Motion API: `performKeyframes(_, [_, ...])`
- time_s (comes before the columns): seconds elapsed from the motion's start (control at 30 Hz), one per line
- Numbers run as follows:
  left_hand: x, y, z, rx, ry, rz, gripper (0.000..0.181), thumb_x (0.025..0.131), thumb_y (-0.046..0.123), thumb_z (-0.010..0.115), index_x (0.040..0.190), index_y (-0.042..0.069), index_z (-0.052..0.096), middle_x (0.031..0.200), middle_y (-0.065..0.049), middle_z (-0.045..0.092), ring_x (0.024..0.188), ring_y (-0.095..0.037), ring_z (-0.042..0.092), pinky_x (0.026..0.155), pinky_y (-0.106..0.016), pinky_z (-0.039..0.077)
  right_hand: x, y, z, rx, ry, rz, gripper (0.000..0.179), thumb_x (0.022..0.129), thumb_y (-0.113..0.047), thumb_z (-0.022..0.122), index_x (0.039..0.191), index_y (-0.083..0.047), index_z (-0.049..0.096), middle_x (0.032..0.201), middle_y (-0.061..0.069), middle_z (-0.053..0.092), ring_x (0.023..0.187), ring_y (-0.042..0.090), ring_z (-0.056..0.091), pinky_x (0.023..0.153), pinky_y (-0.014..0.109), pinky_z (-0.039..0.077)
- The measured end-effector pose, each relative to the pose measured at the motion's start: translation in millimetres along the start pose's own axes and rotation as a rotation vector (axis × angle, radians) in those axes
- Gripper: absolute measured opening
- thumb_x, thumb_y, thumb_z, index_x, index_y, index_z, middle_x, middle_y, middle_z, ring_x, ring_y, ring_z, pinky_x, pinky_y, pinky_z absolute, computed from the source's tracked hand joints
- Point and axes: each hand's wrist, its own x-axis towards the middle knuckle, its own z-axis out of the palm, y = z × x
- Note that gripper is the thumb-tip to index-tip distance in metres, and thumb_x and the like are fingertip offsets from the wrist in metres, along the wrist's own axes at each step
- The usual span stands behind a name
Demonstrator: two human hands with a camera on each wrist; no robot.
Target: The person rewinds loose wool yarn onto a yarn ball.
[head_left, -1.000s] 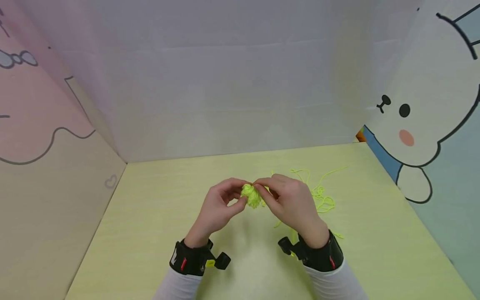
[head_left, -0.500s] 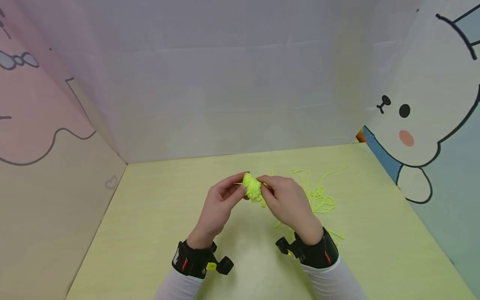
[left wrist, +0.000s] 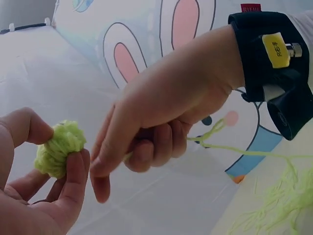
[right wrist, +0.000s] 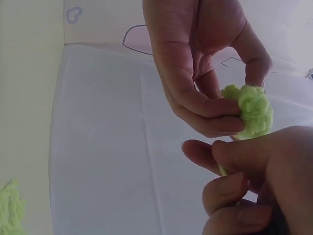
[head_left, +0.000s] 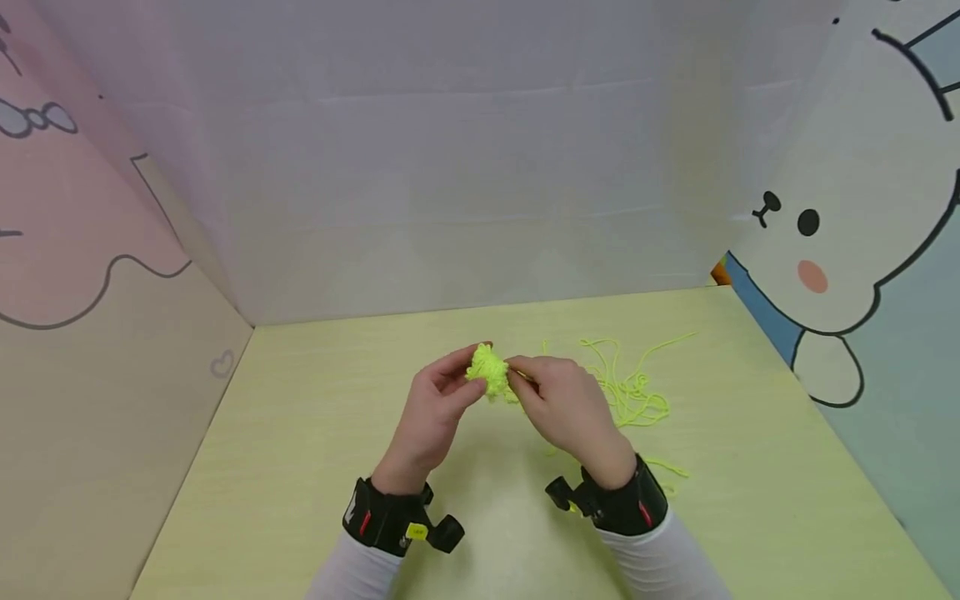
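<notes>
A small bunched ball of bright yellow-green yarn (head_left: 487, 371) is pinched between the thumb and fingers of my left hand (head_left: 431, 408), raised over the table. Its thick, lumpy loops show in the right wrist view. Close on its right is my right hand (head_left: 573, 408), thumb and forefinger together and the other fingers curled around a yarn strand (right wrist: 222, 170). In the left wrist view the trailing strand (left wrist: 264, 153) runs out behind the right hand towards a loose heap. Part of the strand is hidden inside that hand.
A tangle of loose yellow-green yarn (head_left: 637, 400) lies on the pale table (head_left: 337, 375), right of my hands. White fabric (head_left: 450, 167) rises at the back, and panels with cartoon prints stand on both sides.
The ball of yarn has turned in my left fingers and shifted slightly left and up. My right hand has moved a little left with it, still pinching beside the ball.
</notes>
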Motion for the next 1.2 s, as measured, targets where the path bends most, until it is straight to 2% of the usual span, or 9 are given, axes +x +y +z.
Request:
performKeyframes(0.17, [2.4,1.1,-2.1,-0.065,0.126,0.022,0.046,0.097,0.0,0.058,0.141,-0.006,0.047,0.138,-0.017,0.052,0.115,-0.024,0.056,0.095,-0.029,0.051,-0.5,-4,6,-0.049,-0.18,-0.015,0.018,0.1,-0.032,0.06,0.105,-0.024,0.075,0.079,-0.013,0.065,0.062,0.006,0.053,0.055,0.028,0.047])
performKeyframes(0.27, [4.2,1.1,-2.9,-0.071,0.212,0.036,0.045,0.096,0.001,0.061,0.139,-0.004,0.05,0.132,-0.018,0.056,0.114,-0.025,0.057,0.095,-0.029,0.052,-2.6,-8,7,-0.063,-0.282,-0.066,0.017,0.1,-0.032,0.059,0.104,-0.024,0.074,0.086,-0.013,0.069,0.069,0.005,0.057,0.061,0.029,0.051])
performKeyframes(0.4, [6.1,-1.2,-2.7,-0.054,0.297,0.052,0.044,0.092,0.003,0.068,0.134,0.001,0.057,0.124,-0.017,0.06,0.109,-0.026,0.06,0.091,-0.028,0.054,-6.7,-15,4,-0.056,-0.327,-0.11,0.016,0.101,-0.029,0.058,0.103,-0.024,0.073,0.092,-0.013,0.07,0.076,0.004,0.061,0.068,0.03,0.055])
performKeyframes(0.5, [7.0,-4.0,-0.7,-0.038,0.322,0.063,0.044,0.09,0.004,0.072,0.132,0.003,0.06,0.114,-0.018,0.06,0.101,-0.025,0.062,0.088,-0.029,0.055,-9.4,-19,3,-0.064,-0.328,-0.14,0.015,0.102,-0.027,0.057,0.102,-0.023,0.072,0.093,-0.013,0.07,0.078,0.005,0.062,0.07,0.031,0.056])
performKeyframes(0.67, [7.0,-8.2,3.3,0.003,0.31,0.078,0.044,0.088,0.006,0.074,0.13,0.003,0.06,0.108,-0.02,0.054,0.098,-0.027,0.063,0.087,-0.033,0.057,-10.7,-23,3,-0.095,-0.305,-0.205,0.015,0.102,-0.024,0.054,0.097,-0.024,0.068,0.085,-0.013,0.067,0.069,0.004,0.057,0.064,0.028,0.054])
performKeyframes(0.8, [6.2,-10.4,3.9,0.072,0.315,0.099,0.041,0.087,0.005,0.075,0.126,0.001,0.061,0.112,-0.02,0.059,0.099,-0.029,0.063,0.085,-0.029,0.057,-10.7,-22,-1,-0.11,-0.255,-0.227,0.014,0.102,-0.023,0.055,0.094,-0.025,0.066,0.081,-0.015,0.065,0.065,0.003,0.054,0.059,0.027,0.051])
performKeyframes(1.03, [4.4,-10.7,4.2,0.278,0.303,0.145,0.037,0.088,0.006,0.074,0.123,0.002,0.064,0.11,-0.017,0.065,0.093,-0.027,0.064,0.079,-0.022,0.057,-11.9,-15,-15,-0.109,-0.113,-0.256,0.014,0.099,-0.019,0.058,0.09,-0.022,0.068,0.08,-0.013,0.065,0.062,0.004,0.053,0.055,0.028,0.05])
performKeyframes(1.1, [4.0,-10.6,4.6,0.304,0.296,0.142,0.036,0.088,0.007,0.073,0.123,0.003,0.065,0.109,-0.016,0.066,0.091,-0.027,0.065,0.077,-0.021,0.057,-12.5,-13,-19,-0.104,-0.083,-0.268,0.013,0.098,-0.017,0.059,0.09,-0.022,0.068,0.079,-0.013,0.065,0.062,0.003,0.051,0.054,0.027,0.05])
performKeyframes(1.2, [3.8,-10.5,5.3,0.292,0.292,0.118,0.035,0.088,0.009,0.074,0.121,0.004,0.065,0.107,-0.016,0.067,0.089,-0.026,0.065,0.076,-0.022,0.058,-14.0,-11,-22,-0.1,-0.087,-0.286,0.011,0.097,-0.019,0.061,0.09,-0.022,0.069,0.078,-0.014,0.063,0.062,0.003,0.051,0.055,0.028,0.05])
